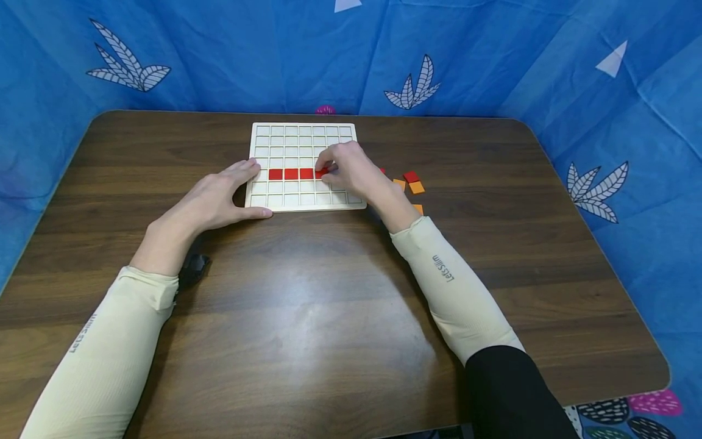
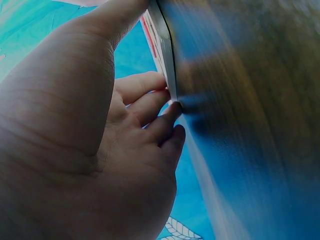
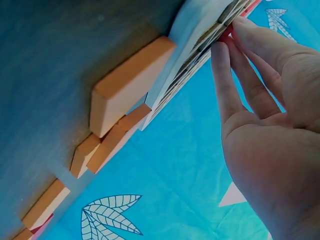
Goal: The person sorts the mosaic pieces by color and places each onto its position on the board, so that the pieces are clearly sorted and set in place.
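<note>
A white grid board (image 1: pixel 285 200) lies on the table. Three red square tiles (image 1: pixel 290 174) sit side by side in one of its rows. My right hand (image 1: pixel 356 167) is over the board's right half, pinching another red tile (image 1: pixel 321 174) between thumb and fingertips at the right end of that row. In the right wrist view, the pinched tile is mostly hidden by the fingers. My left hand (image 1: pixel 216 198) rests against the board's near left corner, fingers at the left edge and thumb at the front edge. The left wrist view shows its fingertips (image 2: pixel 172 107) touching the board's side.
Loose orange tiles (image 1: pixel 417 187) and a red tile (image 1: pixel 411 177) lie on the table right of the board, partly hidden by the right wrist. The wooden table (image 1: pixel 296 341) has rounded far corners. Blue patterned cloth (image 1: pixel 247 55) hangs behind it and at the sides.
</note>
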`<act>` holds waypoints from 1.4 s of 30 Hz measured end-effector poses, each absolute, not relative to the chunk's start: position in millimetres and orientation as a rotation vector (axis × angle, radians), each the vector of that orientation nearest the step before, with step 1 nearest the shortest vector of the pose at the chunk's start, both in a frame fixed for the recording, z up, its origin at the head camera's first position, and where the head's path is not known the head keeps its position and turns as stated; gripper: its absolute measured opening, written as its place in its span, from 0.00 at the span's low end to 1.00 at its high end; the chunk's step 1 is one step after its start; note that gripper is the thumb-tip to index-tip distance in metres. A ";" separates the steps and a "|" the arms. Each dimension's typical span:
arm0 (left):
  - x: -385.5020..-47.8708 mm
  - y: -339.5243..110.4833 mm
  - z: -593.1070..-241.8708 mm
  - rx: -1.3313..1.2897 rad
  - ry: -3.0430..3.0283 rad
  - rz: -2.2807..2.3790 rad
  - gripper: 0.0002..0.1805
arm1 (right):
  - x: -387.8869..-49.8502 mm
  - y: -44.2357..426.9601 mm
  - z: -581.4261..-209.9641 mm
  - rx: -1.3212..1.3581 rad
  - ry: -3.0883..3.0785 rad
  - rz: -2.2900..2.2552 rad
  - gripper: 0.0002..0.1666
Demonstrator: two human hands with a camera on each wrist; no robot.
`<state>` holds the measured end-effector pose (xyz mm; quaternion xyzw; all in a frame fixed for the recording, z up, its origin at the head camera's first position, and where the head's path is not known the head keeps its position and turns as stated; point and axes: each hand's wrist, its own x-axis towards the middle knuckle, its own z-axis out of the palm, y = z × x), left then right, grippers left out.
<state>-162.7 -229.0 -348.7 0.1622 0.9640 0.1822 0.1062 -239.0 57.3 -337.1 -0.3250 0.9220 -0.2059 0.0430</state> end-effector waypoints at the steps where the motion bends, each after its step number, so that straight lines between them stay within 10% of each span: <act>1: -162.7 -229.1 -348.8 0.476 2.839 0.536 0.61 | -238.7 57.1 -337.1 -1.003 2.822 -0.627 0.11; 42: -163.2 -229.7 -346.8 0.509 2.846 0.519 0.60 | -240.4 130.5 -335.5 -0.777 2.869 -0.806 0.14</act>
